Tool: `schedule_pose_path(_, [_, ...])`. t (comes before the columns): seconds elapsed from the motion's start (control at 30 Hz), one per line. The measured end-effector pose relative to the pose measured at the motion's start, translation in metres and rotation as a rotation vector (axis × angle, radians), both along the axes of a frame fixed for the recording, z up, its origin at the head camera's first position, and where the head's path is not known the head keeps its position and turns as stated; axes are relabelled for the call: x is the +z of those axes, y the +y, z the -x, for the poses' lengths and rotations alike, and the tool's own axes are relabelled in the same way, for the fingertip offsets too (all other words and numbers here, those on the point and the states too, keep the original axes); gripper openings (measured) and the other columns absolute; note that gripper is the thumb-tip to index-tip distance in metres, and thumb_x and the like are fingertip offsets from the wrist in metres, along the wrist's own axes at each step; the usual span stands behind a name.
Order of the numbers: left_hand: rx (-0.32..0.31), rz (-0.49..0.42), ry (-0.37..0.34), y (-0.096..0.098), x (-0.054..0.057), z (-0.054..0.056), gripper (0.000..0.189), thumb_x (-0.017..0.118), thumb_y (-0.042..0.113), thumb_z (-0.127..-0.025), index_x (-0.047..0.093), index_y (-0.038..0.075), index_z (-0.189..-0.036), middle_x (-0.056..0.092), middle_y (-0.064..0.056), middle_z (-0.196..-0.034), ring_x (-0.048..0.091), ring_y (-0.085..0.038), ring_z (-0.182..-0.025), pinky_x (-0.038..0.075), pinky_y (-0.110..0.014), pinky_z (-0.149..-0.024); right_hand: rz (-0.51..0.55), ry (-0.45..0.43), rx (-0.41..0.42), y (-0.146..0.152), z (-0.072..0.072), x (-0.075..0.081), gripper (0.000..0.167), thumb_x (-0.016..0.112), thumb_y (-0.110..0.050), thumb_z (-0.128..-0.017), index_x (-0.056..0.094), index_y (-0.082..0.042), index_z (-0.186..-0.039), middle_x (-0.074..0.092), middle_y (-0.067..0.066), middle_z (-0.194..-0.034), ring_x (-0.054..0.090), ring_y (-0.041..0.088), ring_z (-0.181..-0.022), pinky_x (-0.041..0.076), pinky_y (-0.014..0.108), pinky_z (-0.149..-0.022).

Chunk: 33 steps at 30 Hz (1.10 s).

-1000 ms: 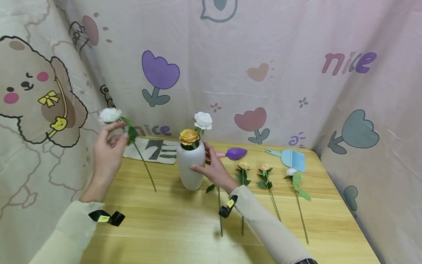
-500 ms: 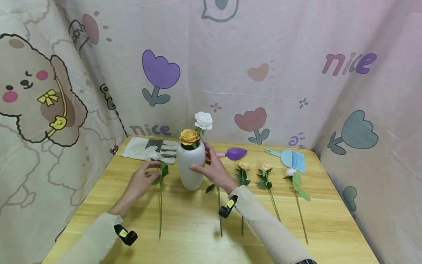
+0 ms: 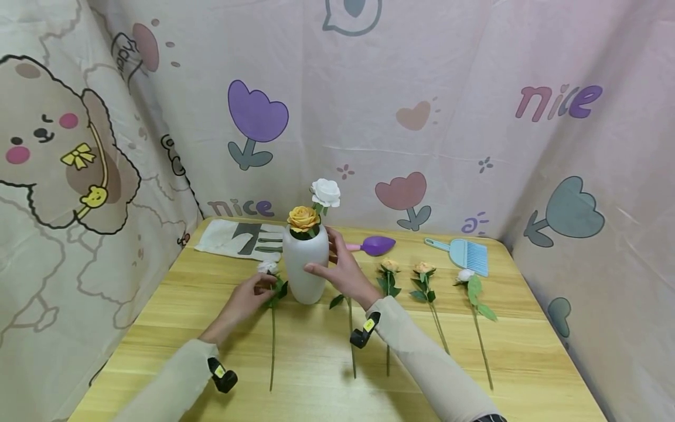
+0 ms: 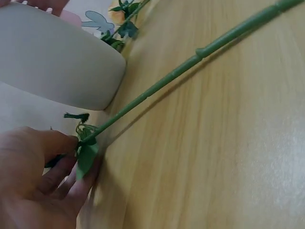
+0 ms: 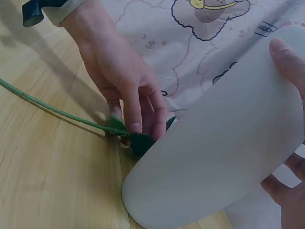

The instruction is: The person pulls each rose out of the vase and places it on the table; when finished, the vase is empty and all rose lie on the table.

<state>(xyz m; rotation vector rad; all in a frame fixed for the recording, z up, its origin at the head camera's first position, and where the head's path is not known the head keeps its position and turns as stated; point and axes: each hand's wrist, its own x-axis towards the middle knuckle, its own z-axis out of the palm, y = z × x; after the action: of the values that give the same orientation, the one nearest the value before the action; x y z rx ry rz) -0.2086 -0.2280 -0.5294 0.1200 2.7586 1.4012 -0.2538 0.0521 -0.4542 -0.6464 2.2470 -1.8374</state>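
Note:
My left hand [image 3: 245,302] pinches a white rose [image 3: 268,267] by its leafy upper stem, low over the wooden table and just left of the vase. In the left wrist view its green stem [image 4: 176,74] runs along close to the tabletop, with thumb and fingers around the leaves [image 4: 86,160]. On the vase's other side my right hand [image 3: 345,269] grips the pale grey vase [image 3: 304,266], which stands upright; the right wrist view shows that thumb on its wall. Out of its mouth rise a yellow rose [image 3: 303,218] and a taller white rose [image 3: 326,192].
Right of the vase lie two yellow roses [image 3: 389,266], a white rose [image 3: 466,275] and a stem [image 3: 352,346] whose bloom is hidden. Behind are a purple scoop [image 3: 378,245], a blue brush [image 3: 468,257] and a white-and-grey cloth [image 3: 224,237]. A printed curtain [image 3: 337,117] borders the table.
My left hand has brought the white rose down from the raised left side and rightward to the tabletop beside the vase. The right hand has kept its grip on the vase.

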Motion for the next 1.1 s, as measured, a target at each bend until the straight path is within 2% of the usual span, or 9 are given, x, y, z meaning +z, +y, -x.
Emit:
schedule_pose_path(0.13, [-0.013, 0.087, 0.067, 0.003, -0.002, 0.001, 0.025, 0.07, 0.007, -0.105, 0.072, 0.003, -0.13, 0.072, -0.023, -0.137, 0.067, -0.044, -0.128, 0.055, -0.063, -0.111, 0.001, 0.005, -0.002, 0.0, 0.0, 0.0, 0.104, 0.09, -0.045, -0.091, 0.025, -0.035, -0.171, 0.046, 0.009, -0.167, 0.045, 0.039, -0.154, 0.041, 0.062, -0.128])
schedule_pose_path(0.33, [0.001, 0.166, 0.188, 0.003, -0.004, -0.003, 0.02, 0.076, 0.005, -0.1, 0.076, 0.001, -0.12, 0.074, -0.024, -0.131, 0.065, -0.047, -0.124, 0.053, -0.066, -0.108, -0.006, 0.01, -0.005, -0.001, 0.0, 0.002, 0.104, 0.09, -0.045, -0.091, 0.025, -0.034, -0.171, 0.045, 0.009, -0.167, 0.045, 0.039, -0.155, 0.04, 0.061, -0.129])
schedule_pose_path(0.47, [0.014, 0.199, 0.188, 0.001, -0.005, -0.005, 0.019, 0.077, 0.009, -0.101, 0.077, 0.005, -0.119, 0.07, -0.024, -0.133, 0.06, -0.046, -0.126, 0.051, -0.066, -0.106, -0.012, 0.011, -0.01, 0.0, 0.0, 0.003, 0.104, 0.09, -0.044, -0.092, 0.024, -0.033, -0.172, 0.045, 0.01, -0.168, 0.046, 0.038, -0.155, 0.04, 0.061, -0.129])
schedule_pose_path(0.6, [0.007, 0.2, 0.188, -0.001, -0.008, -0.005, 0.015, 0.078, 0.009, -0.1, 0.079, 0.006, -0.115, 0.074, -0.018, -0.122, 0.064, -0.04, -0.118, 0.054, -0.062, -0.102, -0.016, 0.009, -0.01, 0.0, 0.001, 0.002, 0.104, 0.09, -0.044, -0.092, 0.024, -0.033, -0.172, 0.045, 0.009, -0.168, 0.046, 0.038, -0.155, 0.04, 0.062, -0.129])
schedule_pose_path(0.77, [-0.016, 0.209, 0.214, -0.003, -0.009, -0.008, 0.013, 0.08, 0.006, -0.098, 0.079, 0.007, -0.11, 0.079, -0.013, -0.113, 0.068, -0.038, -0.113, 0.053, -0.063, -0.106, -0.012, 0.007, -0.006, 0.0, 0.001, 0.0, 0.104, 0.09, -0.046, -0.091, 0.024, -0.034, -0.171, 0.045, 0.009, -0.169, 0.045, 0.038, -0.155, 0.04, 0.062, -0.128])
schedule_pose_path(0.87, [0.011, 0.18, 0.197, -0.003, -0.002, -0.012, 0.012, 0.076, 0.009, -0.102, 0.078, 0.007, -0.114, 0.076, -0.013, -0.116, 0.067, -0.036, -0.115, 0.055, -0.061, -0.103, -0.012, 0.011, 0.003, 0.0, 0.001, -0.001, 0.104, 0.089, -0.048, -0.091, 0.024, -0.034, -0.171, 0.044, 0.009, -0.168, 0.045, 0.039, -0.155, 0.039, 0.062, -0.129])
schedule_pose_path(0.97, [0.045, 0.123, 0.218, -0.003, 0.012, -0.011, 0.015, 0.069, 0.014, -0.108, 0.076, 0.006, -0.119, 0.073, -0.014, -0.119, 0.067, -0.033, -0.112, 0.06, -0.052, -0.096, -0.014, 0.009, 0.007, 0.0, 0.001, -0.001, 0.104, 0.089, -0.049, -0.091, 0.024, -0.035, -0.171, 0.045, 0.01, -0.168, 0.045, 0.039, -0.155, 0.039, 0.063, -0.129])
schedule_pose_path(1.1, [0.049, 0.052, 0.32, -0.001, 0.037, -0.005, 0.023, 0.062, 0.023, -0.113, 0.073, 0.007, -0.126, 0.07, -0.012, -0.123, 0.066, -0.026, -0.112, 0.06, -0.037, -0.091, -0.015, 0.008, 0.001, 0.0, 0.001, 0.0, 0.104, 0.089, -0.048, -0.091, 0.025, -0.034, -0.171, 0.045, 0.01, -0.167, 0.045, 0.04, -0.154, 0.039, 0.066, -0.128])
